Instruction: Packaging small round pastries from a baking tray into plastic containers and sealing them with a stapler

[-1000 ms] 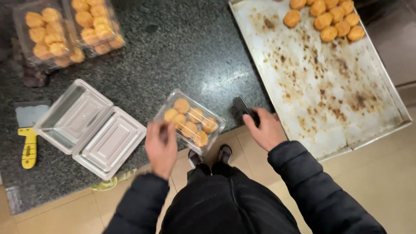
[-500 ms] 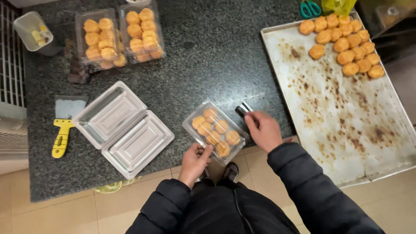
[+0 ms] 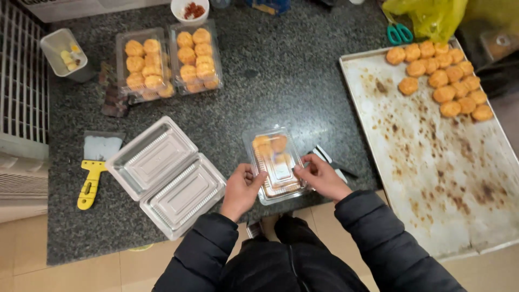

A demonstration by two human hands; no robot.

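Observation:
A clear plastic clamshell box (image 3: 273,162) with several golden round pastries inside lies at the near edge of the dark granite counter (image 3: 281,81). Its lid is folded down over the pastries. My left hand (image 3: 240,189) grips the box's left side. My right hand (image 3: 319,176) presses on its right side. Just right of my right hand lies a small dark-and-white tool (image 3: 332,162). Both sleeves are black.
An empty open clamshell (image 3: 167,176) lies to the left, with a yellow-handled scraper (image 3: 94,167) beyond it. Two filled boxes (image 3: 167,62) sit at the back. A stained baking tray (image 3: 443,157) on the right carries several pastries (image 3: 440,75) at its far end. Green scissors (image 3: 400,33) lie behind it.
The box's lid has come down over the pastries and the box has turned lengthwise. My right hand left the tool and both hands now hold the box.

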